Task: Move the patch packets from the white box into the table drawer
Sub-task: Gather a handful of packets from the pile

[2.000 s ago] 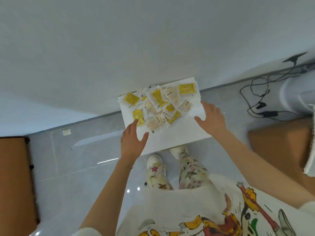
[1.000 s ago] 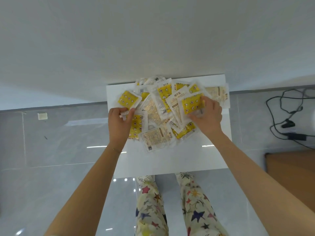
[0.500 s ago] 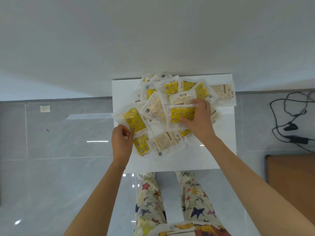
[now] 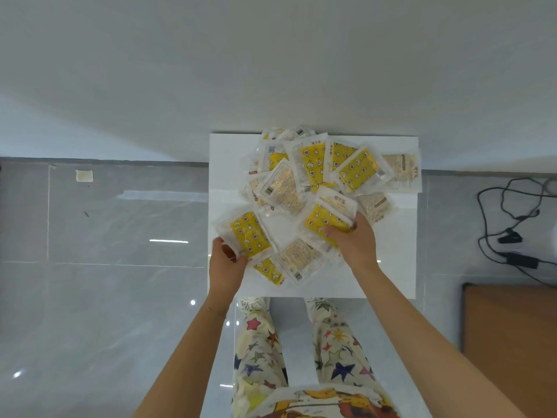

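Two hands are at work over the white box (image 4: 391,267), which stands against the wall. The left hand (image 4: 226,267) pinches one yellow star-print packet (image 4: 248,238) by its near edge, at the box's left side. The right hand (image 4: 355,242) has its fingers curled on two stacked packets (image 4: 327,220), yellow under white. The heap of patch packets (image 4: 313,176) lies on the box: I count at least five more yellow ones and four pale ones. The overlap hides the rest.
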{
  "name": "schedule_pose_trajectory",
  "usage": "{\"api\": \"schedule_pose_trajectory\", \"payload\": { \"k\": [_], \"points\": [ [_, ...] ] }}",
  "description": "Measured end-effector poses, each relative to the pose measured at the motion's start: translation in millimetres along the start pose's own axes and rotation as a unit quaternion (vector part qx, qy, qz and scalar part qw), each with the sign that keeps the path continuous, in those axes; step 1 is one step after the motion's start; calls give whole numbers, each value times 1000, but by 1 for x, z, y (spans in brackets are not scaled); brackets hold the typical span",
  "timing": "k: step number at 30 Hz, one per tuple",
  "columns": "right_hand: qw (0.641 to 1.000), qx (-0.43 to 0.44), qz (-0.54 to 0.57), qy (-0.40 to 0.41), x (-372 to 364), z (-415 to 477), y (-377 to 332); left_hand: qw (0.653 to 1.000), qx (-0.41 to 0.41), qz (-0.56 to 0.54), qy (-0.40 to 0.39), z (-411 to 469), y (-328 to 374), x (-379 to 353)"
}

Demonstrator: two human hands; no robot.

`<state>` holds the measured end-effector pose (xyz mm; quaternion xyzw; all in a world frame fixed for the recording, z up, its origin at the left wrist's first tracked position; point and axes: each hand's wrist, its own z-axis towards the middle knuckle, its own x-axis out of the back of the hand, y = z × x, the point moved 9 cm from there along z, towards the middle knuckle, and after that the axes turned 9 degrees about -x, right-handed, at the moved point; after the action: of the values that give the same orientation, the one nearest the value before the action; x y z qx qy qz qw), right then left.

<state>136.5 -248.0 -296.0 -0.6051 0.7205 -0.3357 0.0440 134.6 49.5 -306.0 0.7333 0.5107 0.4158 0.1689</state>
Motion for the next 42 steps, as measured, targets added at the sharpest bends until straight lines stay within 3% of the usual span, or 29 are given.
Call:
{"api": "schedule_pose_trajectory", "payload": {
  "k": [6,9,15,19,25,29,35,42],
  "points": [
    [996,-76,40,-15,4,-29,55,997,6,-33,-65,-8,3,-11],
    [997,-74,-34,-15,-3,-40,83,994,22,-57,-87,-10,3,-15],
    [979,16,-199,52,-11,-46,86,990,27,-82,-107,-19,1,-26],
    [988,18,-154,23,-15,-45,83,991,37,-84,-93,-20,3,-31],
    [986,-10,-166,-24,-18,-40,76,999,13,18,-40,-19,2,-32],
    [991,-25,-122,-41,-22,-37,78,996,65,-28,-62,-19,-10,-30],
    [991,-53,-17,-122,-44,-44,70,980,56,-112,-154,-32,-7,-31],
    [980,-66,-17,-188,-57,-61,35,972,38,-183,-141,-56,0,-3]
  ]
}}
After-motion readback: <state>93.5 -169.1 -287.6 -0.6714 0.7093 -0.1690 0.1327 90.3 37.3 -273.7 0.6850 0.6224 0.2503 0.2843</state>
